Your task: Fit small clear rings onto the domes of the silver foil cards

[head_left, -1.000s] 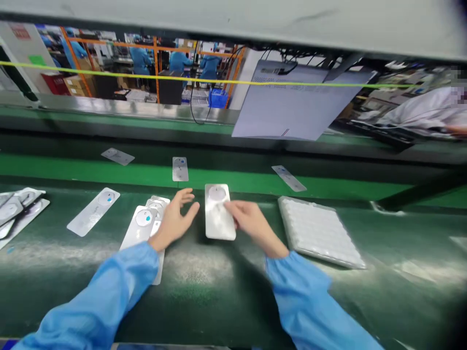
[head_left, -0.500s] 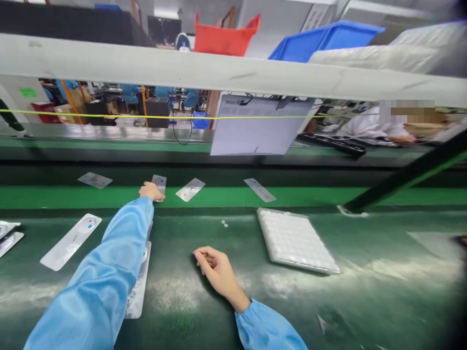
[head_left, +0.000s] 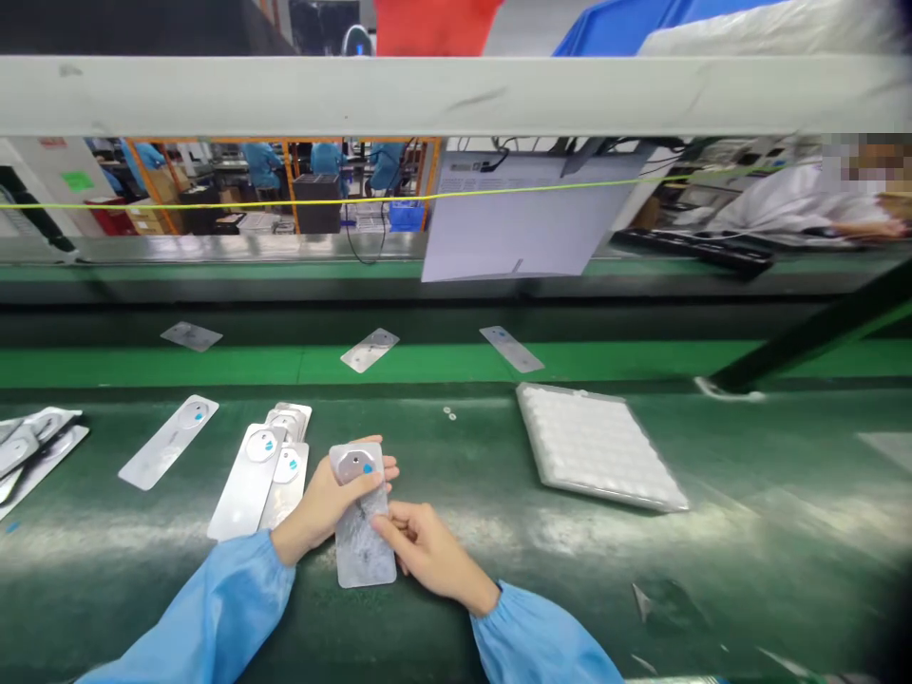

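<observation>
A silver strip with a round disc and a blue tab [head_left: 360, 513] is held over the dark green bench [head_left: 456, 532] by both hands. My left hand [head_left: 324, 502] grips its upper end from the left, fingers behind it. Near the strip's middle, my right hand [head_left: 420, 546] pinches the right edge. A pile of similar strips [head_left: 267, 465] lies just left of my left hand. Another single strip [head_left: 167, 442] lies farther left.
A white dimpled tray [head_left: 598, 446] sits to the right. Three strips [head_left: 369, 350] lie on the bright green belt [head_left: 641, 361] behind. More strips [head_left: 35, 442] are at the left edge. Two tiny round parts [head_left: 449, 413] lie mid-bench. A person in white sits far right.
My left hand came back from the green belt with a strip taken from there. My right hand moved up from the bench and took hold of the strip's edge.
</observation>
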Demonstrator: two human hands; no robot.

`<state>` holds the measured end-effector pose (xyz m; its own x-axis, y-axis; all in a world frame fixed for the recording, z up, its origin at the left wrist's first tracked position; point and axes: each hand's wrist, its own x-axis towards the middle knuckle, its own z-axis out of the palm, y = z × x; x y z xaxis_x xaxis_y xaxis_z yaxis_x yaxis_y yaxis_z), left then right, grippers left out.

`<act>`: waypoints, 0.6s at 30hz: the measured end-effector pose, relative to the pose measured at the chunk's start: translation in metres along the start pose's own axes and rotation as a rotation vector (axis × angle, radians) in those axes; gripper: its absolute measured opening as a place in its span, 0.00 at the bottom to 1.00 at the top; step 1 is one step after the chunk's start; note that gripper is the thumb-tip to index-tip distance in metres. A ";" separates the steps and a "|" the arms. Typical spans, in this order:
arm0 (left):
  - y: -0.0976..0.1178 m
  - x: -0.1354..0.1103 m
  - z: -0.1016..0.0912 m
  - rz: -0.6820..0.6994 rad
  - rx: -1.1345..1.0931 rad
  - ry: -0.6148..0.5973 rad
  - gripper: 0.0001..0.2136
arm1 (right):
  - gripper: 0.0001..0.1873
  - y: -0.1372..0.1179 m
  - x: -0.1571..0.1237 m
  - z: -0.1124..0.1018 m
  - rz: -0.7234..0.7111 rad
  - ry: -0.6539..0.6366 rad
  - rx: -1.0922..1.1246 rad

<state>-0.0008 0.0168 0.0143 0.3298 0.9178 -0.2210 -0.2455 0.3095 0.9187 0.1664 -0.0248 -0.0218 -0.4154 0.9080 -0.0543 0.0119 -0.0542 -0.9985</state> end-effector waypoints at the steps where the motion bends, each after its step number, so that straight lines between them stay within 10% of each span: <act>1: 0.000 0.001 0.001 -0.023 -0.093 -0.014 0.33 | 0.26 0.000 -0.002 0.002 0.005 0.003 -0.006; 6: -0.005 0.003 0.000 -0.065 -0.241 0.019 0.34 | 0.25 0.001 -0.003 0.002 0.011 0.086 -0.008; 12: -0.013 0.001 0.001 -0.114 -0.057 0.017 0.28 | 0.17 -0.002 -0.011 -0.001 -0.299 0.628 -0.320; 18: -0.015 0.000 -0.001 0.079 0.216 -0.047 0.22 | 0.17 -0.012 -0.002 0.000 -0.536 0.469 -0.865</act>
<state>0.0018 0.0121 0.0005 0.3607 0.9230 -0.1344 -0.0733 0.1717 0.9824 0.1667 -0.0260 -0.0093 -0.1749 0.8038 0.5686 0.6385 0.5322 -0.5560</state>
